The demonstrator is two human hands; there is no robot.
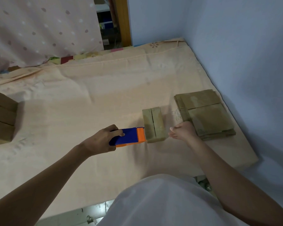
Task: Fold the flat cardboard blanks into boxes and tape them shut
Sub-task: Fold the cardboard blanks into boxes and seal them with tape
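Folded box (pixel 154 124) between left hand (pixel 103 141) and, seemingly touching, right hand (pixel 183 132)

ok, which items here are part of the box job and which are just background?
In the job: small folded cardboard box; blue-and-orange tape dispenser in left hand; stack of flat cardboard blanks; finished brown boxes.
Background: spotted pink curtain; peach bedsheet.

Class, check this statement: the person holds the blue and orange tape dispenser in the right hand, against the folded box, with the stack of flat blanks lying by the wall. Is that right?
Not quite. The head view shows the left hand gripping the tape dispenser against the folded box; the right hand is on the box's other side. The stack of flat blanks does lie by the wall.
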